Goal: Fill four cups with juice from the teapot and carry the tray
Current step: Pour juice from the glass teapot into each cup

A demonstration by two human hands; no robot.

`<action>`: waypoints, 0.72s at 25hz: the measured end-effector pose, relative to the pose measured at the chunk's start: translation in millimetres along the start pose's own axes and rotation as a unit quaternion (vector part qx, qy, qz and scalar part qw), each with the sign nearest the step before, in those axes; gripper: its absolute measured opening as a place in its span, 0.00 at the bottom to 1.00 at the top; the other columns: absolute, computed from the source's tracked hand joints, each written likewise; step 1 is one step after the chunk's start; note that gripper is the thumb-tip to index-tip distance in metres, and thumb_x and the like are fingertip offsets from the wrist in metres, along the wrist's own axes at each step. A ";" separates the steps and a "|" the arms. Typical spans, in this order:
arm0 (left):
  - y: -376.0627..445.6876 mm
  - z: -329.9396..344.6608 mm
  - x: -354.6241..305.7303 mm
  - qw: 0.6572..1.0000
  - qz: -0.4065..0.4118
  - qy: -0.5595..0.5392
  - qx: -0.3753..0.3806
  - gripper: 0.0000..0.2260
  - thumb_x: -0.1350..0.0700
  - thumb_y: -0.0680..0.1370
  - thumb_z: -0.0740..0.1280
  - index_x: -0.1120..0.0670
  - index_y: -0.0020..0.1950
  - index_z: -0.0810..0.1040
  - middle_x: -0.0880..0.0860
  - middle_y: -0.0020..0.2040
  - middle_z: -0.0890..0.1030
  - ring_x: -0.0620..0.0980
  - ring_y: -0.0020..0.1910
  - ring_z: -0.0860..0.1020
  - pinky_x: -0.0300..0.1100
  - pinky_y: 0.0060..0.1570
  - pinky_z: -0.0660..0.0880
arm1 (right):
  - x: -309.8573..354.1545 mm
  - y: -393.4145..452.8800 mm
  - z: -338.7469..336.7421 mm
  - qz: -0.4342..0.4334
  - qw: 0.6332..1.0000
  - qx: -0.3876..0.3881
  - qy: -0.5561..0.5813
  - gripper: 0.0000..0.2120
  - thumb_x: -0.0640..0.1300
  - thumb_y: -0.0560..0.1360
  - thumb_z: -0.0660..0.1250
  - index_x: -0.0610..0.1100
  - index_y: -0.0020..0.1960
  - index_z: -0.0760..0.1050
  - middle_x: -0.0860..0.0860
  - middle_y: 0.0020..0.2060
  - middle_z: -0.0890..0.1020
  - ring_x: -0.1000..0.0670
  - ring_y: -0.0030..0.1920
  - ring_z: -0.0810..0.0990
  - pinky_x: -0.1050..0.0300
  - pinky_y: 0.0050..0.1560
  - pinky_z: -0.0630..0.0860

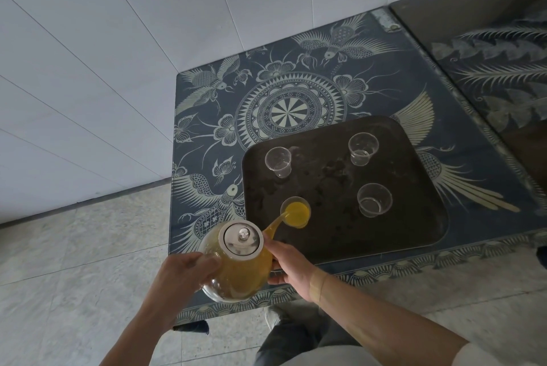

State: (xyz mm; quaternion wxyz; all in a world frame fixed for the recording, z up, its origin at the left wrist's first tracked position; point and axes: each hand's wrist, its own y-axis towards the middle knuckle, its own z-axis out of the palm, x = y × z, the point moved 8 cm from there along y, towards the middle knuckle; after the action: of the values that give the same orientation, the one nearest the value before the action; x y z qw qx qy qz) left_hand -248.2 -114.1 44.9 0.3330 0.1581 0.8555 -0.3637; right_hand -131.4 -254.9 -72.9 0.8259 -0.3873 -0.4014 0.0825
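Surface: dark blue patterned surface (296,93) with pale bird and flower motifs; it carries the tray, which sits toward the near right corner.
Tray: dark brown rounded-square tray (420,235), flat on the surface, holding all four cups; not yet lifted.
Teapot: round clear glass teapot with a metal lid (236,265), still largely full of orange juice, held tilted off the near left edge of the tray with its spout reaching over the rim of the near left cup.
Left grip: left hand (183,274) curls around the teapot's left side, probably on its handle, though the handle itself is hidden.
Right grip: right hand (288,259) cups the teapot's right flank and underside, fingers wrapped against the glass, steadying the pour.
Cup one: small clear plastic cup at near left (296,213), roughly half full or more of juice, stream entering it now.
Cup two: clear cup at near right (374,199), no juice visible.
Cup three: clear cup at far right (362,148), no juice visible.
Cup four: clear cup at far left (278,161), no juice visible.
Progress: early; first fill under way, none finished.
Left to do: three more fills, then set the teapot down and carry the tray.
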 end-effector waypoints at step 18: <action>-1.2 1.8 -2.3 1.000 0.011 0.004 -0.006 0.24 0.43 0.65 0.70 0.67 0.36 0.79 0.59 0.31 0.78 0.52 0.35 0.75 0.47 0.42 0.73 | -1.1 -1.7 -1.7 0.003 1.000 -0.006 -0.002 0.24 0.68 0.78 0.58 0.51 0.56 0.79 0.46 0.56 0.84 0.48 0.55 0.80 0.53 0.52 0.76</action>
State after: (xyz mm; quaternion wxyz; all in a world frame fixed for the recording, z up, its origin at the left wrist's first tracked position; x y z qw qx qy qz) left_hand -246.3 -116.3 46.1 0.3346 0.1667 0.8573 -0.3540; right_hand -131.2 -257.5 -72.9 0.8225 -0.3936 -0.4020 0.0830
